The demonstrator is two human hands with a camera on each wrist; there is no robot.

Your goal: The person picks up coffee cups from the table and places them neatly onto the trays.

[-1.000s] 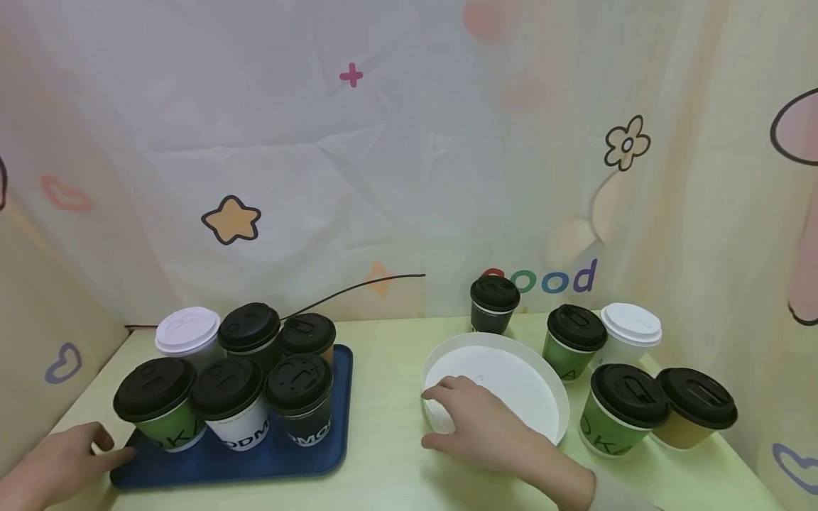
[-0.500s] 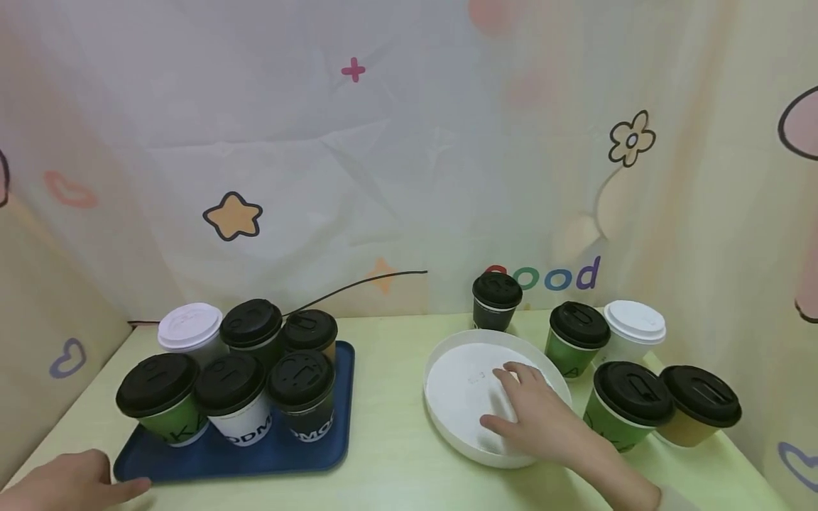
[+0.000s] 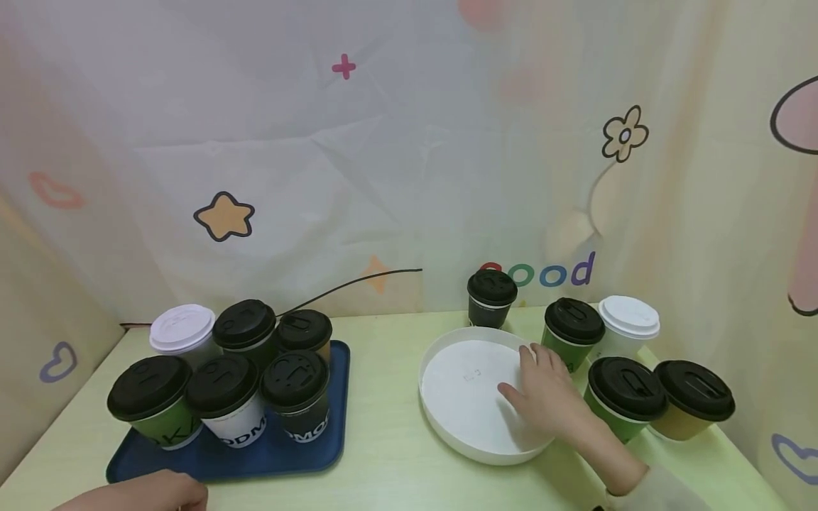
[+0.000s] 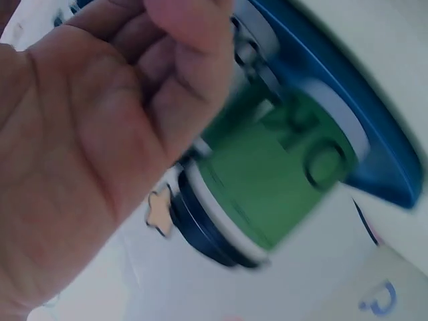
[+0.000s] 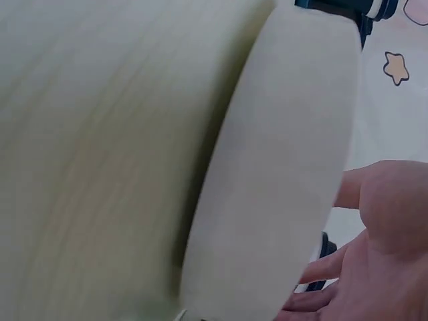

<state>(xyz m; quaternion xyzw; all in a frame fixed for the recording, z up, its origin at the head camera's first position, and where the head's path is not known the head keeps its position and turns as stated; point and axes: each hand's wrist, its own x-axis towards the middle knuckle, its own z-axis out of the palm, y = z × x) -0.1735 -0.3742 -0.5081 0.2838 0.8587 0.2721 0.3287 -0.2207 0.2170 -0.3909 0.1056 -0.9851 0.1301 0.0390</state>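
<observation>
My right hand hovers over the right side of a round white tray, fingers spread and holding nothing. Its fingertips overlap the lower part of a green cup with a black lid in the head view. From the right wrist, the white tray's side wall fills the middle, with part of the hand at the lower right. My left hand is at the front edge of a blue tray, its fingers loosely bent around nothing. In the left wrist view a blurred green cup appears beyond the fingers.
Several lidded paper cups stand in two rows on the blue tray, including a white printed cup. Right of the white tray are a white-lidded cup, another green cup and a brown cup. A small black cup stands behind it.
My right hand has left the white tray's left rim and moved right across it toward the green cups. My left hand has shifted from the blue tray's left corner rightward and closer to me.
</observation>
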